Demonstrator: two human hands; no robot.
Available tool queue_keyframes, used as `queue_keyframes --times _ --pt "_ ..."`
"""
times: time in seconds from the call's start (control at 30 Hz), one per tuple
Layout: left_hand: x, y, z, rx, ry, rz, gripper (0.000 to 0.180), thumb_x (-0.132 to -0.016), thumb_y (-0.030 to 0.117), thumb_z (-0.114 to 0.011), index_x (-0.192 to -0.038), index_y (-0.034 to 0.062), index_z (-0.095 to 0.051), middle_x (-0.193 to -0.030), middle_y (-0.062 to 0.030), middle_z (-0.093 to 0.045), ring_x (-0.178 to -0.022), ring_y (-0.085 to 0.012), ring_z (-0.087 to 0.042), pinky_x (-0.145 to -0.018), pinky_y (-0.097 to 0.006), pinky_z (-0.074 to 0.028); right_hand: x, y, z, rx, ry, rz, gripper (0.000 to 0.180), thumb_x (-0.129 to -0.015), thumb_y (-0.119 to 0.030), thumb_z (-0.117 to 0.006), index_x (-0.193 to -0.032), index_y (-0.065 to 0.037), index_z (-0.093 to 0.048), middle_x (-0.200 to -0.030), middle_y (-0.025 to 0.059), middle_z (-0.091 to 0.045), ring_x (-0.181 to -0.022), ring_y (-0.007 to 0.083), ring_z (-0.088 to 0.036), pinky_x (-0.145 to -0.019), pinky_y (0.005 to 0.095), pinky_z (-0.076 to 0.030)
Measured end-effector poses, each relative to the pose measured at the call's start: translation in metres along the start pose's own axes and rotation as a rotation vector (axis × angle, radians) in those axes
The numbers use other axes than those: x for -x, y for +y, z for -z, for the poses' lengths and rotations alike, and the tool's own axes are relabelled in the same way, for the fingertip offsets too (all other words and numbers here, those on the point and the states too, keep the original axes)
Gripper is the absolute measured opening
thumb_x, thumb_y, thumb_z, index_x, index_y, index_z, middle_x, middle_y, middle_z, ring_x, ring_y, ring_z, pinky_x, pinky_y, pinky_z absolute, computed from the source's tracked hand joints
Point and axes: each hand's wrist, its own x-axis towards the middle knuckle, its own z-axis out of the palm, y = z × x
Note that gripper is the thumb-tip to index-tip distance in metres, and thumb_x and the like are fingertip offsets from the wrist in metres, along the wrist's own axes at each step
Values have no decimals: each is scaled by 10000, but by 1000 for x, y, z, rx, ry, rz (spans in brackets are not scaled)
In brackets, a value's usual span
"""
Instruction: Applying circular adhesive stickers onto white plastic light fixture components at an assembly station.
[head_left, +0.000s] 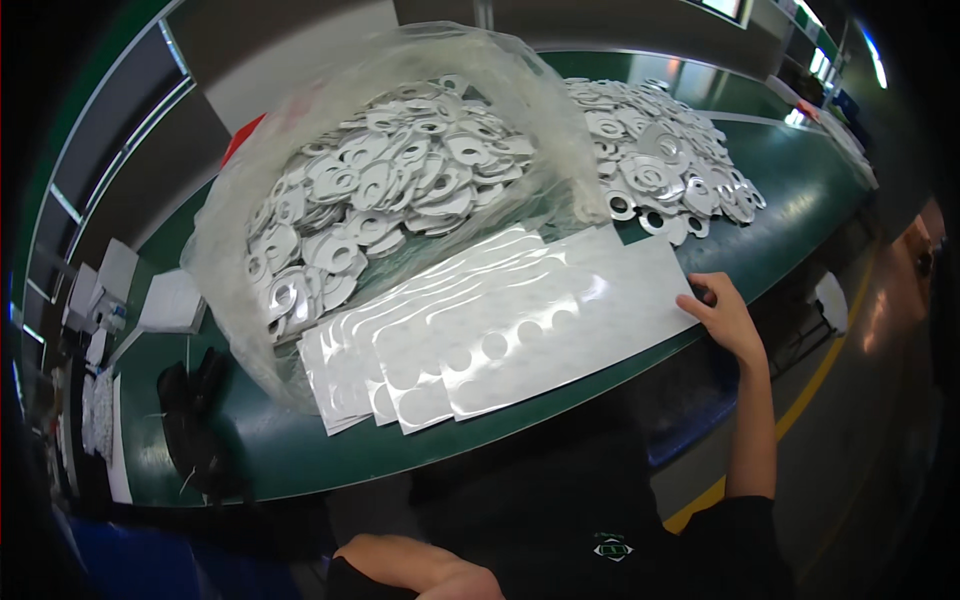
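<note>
A fanned row of glossy white sheets [620, 290] lies along the near side of the green table, with round cut-outs or circle outlines along several of them. My right hand [727, 312] is at the right end of the top sheet. Its thumb rests over the edge and its fingers are curled, closed on that edge. My left arm crosses low in front of my body; the part of my left hand [472, 583] at the bottom edge shows no fingers. Behind the sheets, a large clear plastic bag [225, 235] lies open, full of white ring-shaped pieces [365, 185].
More white ring pieces [655, 150] are heaped right of the bag. A black object [190, 430] lies on the green table [300, 470] at the left, near white boxes [172, 302]. A stool [828, 303] stands beyond the table's right side, by a yellow floor line [800, 405].
</note>
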Motion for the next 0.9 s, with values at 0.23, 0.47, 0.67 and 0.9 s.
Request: queue_keyframes --times 0.23,0.47,0.67,0.9 --pt "-9 -1 5 569 -279 214 68 -881 95 -490 -870 138 -542 -756 -5 -517 -513 -143 -449 -518 -303 -350 -3 -8 -21 99 58 169 592 -657 -292 -788 -1114 17 -574 -1034 134 -550 -941 229 -525 -826 318 -428" --pt "-20 -16 -8 1112 -401 292 115 -861 37 -478 -773 103 -512 -694 -61 -532 -538 -211 -547 -474 -344 -434 -8 14 -22 -323 -122 0 324 -767 -114 -684 -1036 25 -568 -942 77 -599 -840 138 -561 -744 253 -443" --pt "-9 -16 -14 1026 -356 235 75 -868 42 -470 -835 77 -529 -704 -95 -534 -565 -235 -565 -475 -357 -441 5 43 8 -958 -80 9 258 -934 -109 -536 -1158 17 -520 -1032 41 -604 -899 93 -558 -800 223 -433" --pt "8 -17 11 802 -554 303 107 -878 70 -497 -980 84 -530 -783 -120 -580 -579 -260 -578 -494 -385 -463 22 77 47 -953 37 87 330 -956 -141 -497 -1253 -8 -441 -1189 82 -532 -1057 156 -516 -927 307 -413"
